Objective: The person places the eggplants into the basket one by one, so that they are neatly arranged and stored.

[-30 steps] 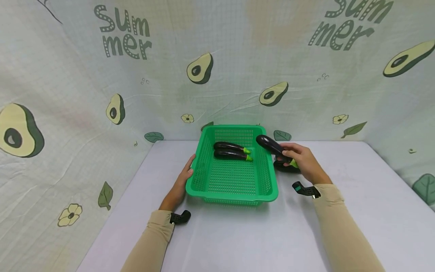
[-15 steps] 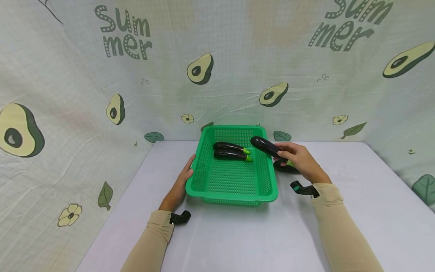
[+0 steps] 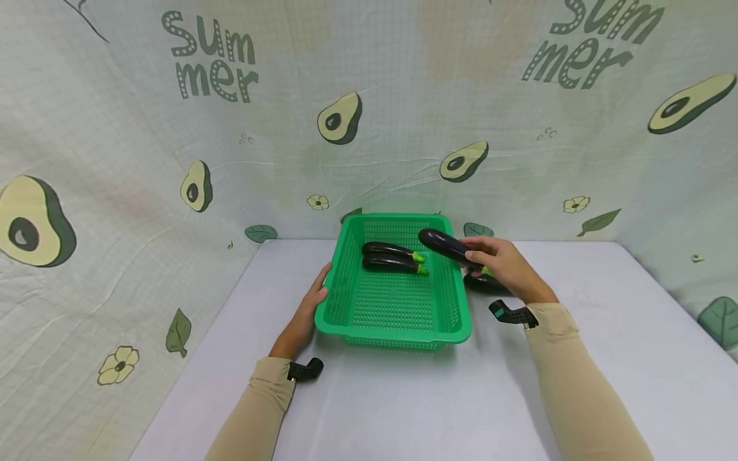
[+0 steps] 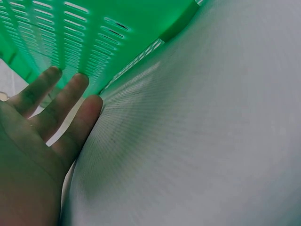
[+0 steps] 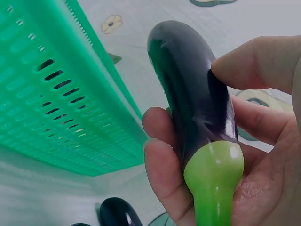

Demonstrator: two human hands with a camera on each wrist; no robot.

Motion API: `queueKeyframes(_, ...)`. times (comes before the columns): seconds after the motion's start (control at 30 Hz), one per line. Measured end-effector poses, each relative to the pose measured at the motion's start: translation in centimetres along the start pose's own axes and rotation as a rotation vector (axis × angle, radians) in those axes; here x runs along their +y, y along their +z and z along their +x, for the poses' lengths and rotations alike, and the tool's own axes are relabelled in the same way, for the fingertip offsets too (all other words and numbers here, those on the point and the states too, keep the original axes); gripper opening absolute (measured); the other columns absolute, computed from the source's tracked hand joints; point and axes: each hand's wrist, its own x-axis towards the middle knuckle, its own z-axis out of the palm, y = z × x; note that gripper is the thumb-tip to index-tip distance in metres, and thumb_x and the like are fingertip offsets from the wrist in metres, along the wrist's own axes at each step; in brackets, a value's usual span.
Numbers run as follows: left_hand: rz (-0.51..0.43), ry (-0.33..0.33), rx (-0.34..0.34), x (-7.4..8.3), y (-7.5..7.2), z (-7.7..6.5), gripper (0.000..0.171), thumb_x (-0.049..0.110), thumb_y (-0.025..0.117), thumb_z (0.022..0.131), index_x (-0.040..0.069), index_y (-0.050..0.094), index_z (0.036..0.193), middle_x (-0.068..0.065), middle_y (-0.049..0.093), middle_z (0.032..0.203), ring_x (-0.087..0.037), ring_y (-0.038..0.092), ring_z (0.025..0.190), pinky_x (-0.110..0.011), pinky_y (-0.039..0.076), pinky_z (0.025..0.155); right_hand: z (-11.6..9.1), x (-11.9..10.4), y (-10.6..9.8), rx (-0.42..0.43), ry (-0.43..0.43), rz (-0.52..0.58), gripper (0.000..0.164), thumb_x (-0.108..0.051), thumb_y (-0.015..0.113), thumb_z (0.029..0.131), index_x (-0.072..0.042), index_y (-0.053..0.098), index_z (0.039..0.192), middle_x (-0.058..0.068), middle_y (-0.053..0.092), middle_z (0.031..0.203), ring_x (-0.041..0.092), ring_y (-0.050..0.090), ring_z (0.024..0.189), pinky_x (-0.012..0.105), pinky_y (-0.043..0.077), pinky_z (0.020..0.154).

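My right hand point(image 3: 507, 266) grips a dark purple eggplant point(image 3: 446, 245) near its green stem end. The rounded end of this eggplant juts over the right rim of a green plastic basket point(image 3: 398, 336). In the right wrist view, thumb and fingers curl round the eggplant point(image 5: 188, 80) from both sides. Two more eggplants, an upper one point(image 3: 386, 248) and a lower one point(image 3: 389, 263), lie side by side in the basket, stems to the right. My left hand point(image 3: 305, 314) touches the basket's left side; its straight fingers point(image 4: 68, 99) rest against the slotted wall in the left wrist view.
Right of the basket, at least one dark eggplant point(image 3: 487, 284) lies on the white table point(image 3: 392, 410), partly under my right hand. In the right wrist view a dark eggplant end point(image 5: 117, 213) shows below. A printed cloth point(image 3: 398, 115) hangs behind the table.
My right hand has moved a little to the left with the eggplant, bringing its rounded end farther over the basket. The left hand and the basket stay in place.
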Motion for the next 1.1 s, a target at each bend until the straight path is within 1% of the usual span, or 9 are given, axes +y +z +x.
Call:
queueKeyframes(0.07,0.002,-0.002,-0.001,0.0,0.0,0.0,0.058,0.036,0.032,0.105,0.035,0.016,0.161,0.005,0.012,0.166,-0.019,0.008,0.150,-0.055,0.005,0.115,0.2,-0.1,-0.1,-0.011,0.003,-0.019,0.045,-0.024,0.060,0.102,-0.001,0.054,0.140,0.027,0.065,0.114,0.027,0.066,0.092,0.042,0.055,0.078)
queueKeyframes(0.27,-0.002,-0.006,0.000,-0.1,0.1,-0.2,0.059,0.037,0.031,0.105,0.034,0.015,0.162,0.003,0.010,0.166,-0.021,0.007,0.150,-0.057,0.004,0.116,0.8,-0.2,-0.3,-0.064,0.002,-0.020,0.046,-0.025,0.062,0.101,-0.003,0.055,0.140,0.024,0.066,0.115,0.036,0.062,0.092,0.041,0.054,0.079)
queueKeyframes(0.37,-0.002,-0.008,0.002,0.0,0.1,-0.3,0.060,0.037,0.032,0.105,0.032,0.014,0.162,0.002,0.009,0.167,-0.022,0.006,0.151,-0.057,0.004,0.116,1.3,-0.4,-0.3,-0.094,-0.007,0.004,0.045,-0.024,0.063,0.101,-0.001,0.056,0.139,0.024,0.065,0.113,0.036,0.061,0.092,0.038,0.055,0.077)
queueKeyframes(0.5,0.003,-0.002,0.005,0.1,0.1,-0.2,0.061,0.035,0.031,0.105,0.029,0.013,0.163,0.002,0.009,0.167,-0.022,0.005,0.151,-0.057,0.004,0.116,1.9,-0.7,-0.2,-0.118,-0.019,0.014,0.044,-0.023,0.063,0.101,0.000,0.056,0.138,0.022,0.063,0.117,0.033,0.061,0.092,0.039,0.055,0.074)
queueKeyframes(0.6,0.006,0.003,0.003,0.1,0.1,-0.2,0.062,0.035,0.031,0.105,0.027,0.012,0.163,0.001,0.008,0.167,-0.023,0.005,0.151,-0.058,0.003,0.116,2.4,-0.8,-0.1,-0.125,-0.012,-0.011,0.044,-0.024,0.062,0.101,-0.002,0.056,0.138,0.019,0.063,0.117,0.034,0.060,0.087,0.039,0.054,0.076)
queueKeyframes(0.73,0.005,0.004,0.001,0.2,0.1,-0.2,0.063,0.035,0.031,0.105,0.026,0.011,0.163,0.002,0.008,0.167,-0.023,0.005,0.151,-0.058,0.004,0.116,2.9,-1.0,0.1,-0.146,0.013,-0.026,0.042,-0.023,0.062,0.101,-0.005,0.057,0.138,0.020,0.063,0.114,0.035,0.059,0.083,0.037,0.052,0.078)
queueKeyframes(0.77,0.005,0.002,0.000,0.2,0.1,-0.2,0.062,0.036,0.031,0.105,0.027,0.011,0.163,0.002,0.009,0.167,-0.022,0.005,0.151,-0.058,0.004,0.116,3.0,-1.1,0.2,-0.153,0.018,-0.023,0.042,-0.023,0.062,0.101,-0.005,0.057,0.138,0.020,0.062,0.115,0.033,0.060,0.083,0.037,0.052,0.078)
queueKeyframes(0.97,0.010,-0.001,-0.002,0.5,0.2,-0.1,0.061,0.036,0.032,0.105,0.030,0.013,0.163,0.004,0.009,0.166,-0.021,0.006,0.150,-0.057,0.004,0.116,3.6,-1.7,0.6,-0.168,0.041,-0.003,0.043,-0.021,0.062,0.100,-0.006,0.055,0.140,0.020,0.061,0.124,0.034,0.063,0.086,0.041,0.053,0.084)
queueKeyframes(1.1,0.012,-0.002,0.001,0.5,0.3,-0.1,0.061,0.036,0.032,0.105,0.030,0.013,0.163,0.004,0.009,0.166,-0.021,0.005,0.150,-0.057,0.004,0.116,4.0,-2.0,0.9,-0.174,0.049,-0.014,0.044,-0.022,0.063,0.100,-0.008,0.055,0.141,0.019,0.061,0.127,0.038,0.065,0.089,0.044,0.051,0.088)
